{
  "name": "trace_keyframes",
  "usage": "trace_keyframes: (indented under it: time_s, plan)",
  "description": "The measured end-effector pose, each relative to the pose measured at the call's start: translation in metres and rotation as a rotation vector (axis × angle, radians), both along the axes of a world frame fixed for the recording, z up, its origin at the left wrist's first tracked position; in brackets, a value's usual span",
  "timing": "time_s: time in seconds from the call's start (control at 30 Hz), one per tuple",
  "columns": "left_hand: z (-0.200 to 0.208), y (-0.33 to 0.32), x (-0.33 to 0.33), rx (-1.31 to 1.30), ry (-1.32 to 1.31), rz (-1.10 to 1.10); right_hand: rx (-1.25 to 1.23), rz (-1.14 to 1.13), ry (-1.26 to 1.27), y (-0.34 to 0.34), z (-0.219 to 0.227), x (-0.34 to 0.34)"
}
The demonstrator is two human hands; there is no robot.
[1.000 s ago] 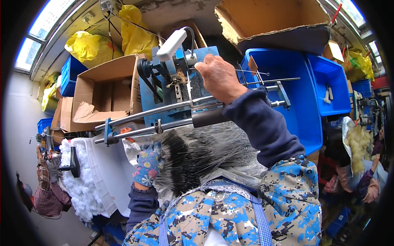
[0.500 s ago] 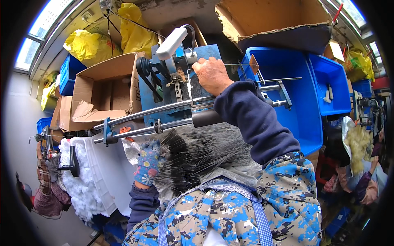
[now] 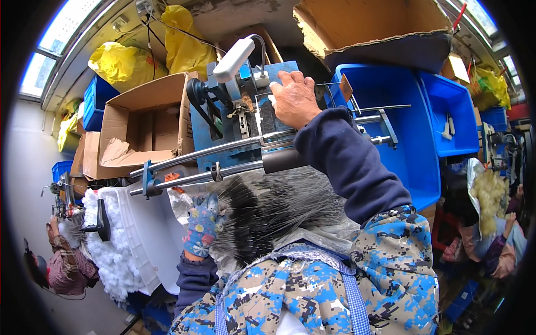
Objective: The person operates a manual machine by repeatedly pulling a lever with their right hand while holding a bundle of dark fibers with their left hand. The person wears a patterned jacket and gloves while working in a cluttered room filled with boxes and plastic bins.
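Note:
My right hand, bare under a navy sleeve, is over the right part of a blue metal bench machine. Its fingers are apart and slightly bent, and I make out nothing held in it. A thin bent metal rod runs down the plate just left of the thumb. Low on the left, my left hand wears a flowered blue glove. Its fingers are curled together beside a dark bundle of thin wire bristles across my lap; what they hold, if anything, is hidden.
Two steel rails cross in front of the machine. A torn cardboard box stands left, and blue plastic bins right. White fluff lies beside a white tub. People work at both sides.
My right hand has shifted slightly right, and its fingers have loosened from a closed grip and spread apart. My left hand has stayed almost in place beside the bristles.

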State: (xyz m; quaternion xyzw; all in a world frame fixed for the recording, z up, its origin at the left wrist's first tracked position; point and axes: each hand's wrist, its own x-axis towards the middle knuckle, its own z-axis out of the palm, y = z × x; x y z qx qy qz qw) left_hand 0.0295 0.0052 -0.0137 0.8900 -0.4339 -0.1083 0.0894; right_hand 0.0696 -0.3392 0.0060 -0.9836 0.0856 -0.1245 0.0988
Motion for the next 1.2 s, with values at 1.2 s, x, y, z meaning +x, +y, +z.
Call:
trace_keyframes:
  time_s: [1.2]
  plan:
    - [0.050, -0.049, -0.015, -0.608, 0.049, 0.249, -0.211, -0.064, 0.156, -0.035, 0.023, -0.025]
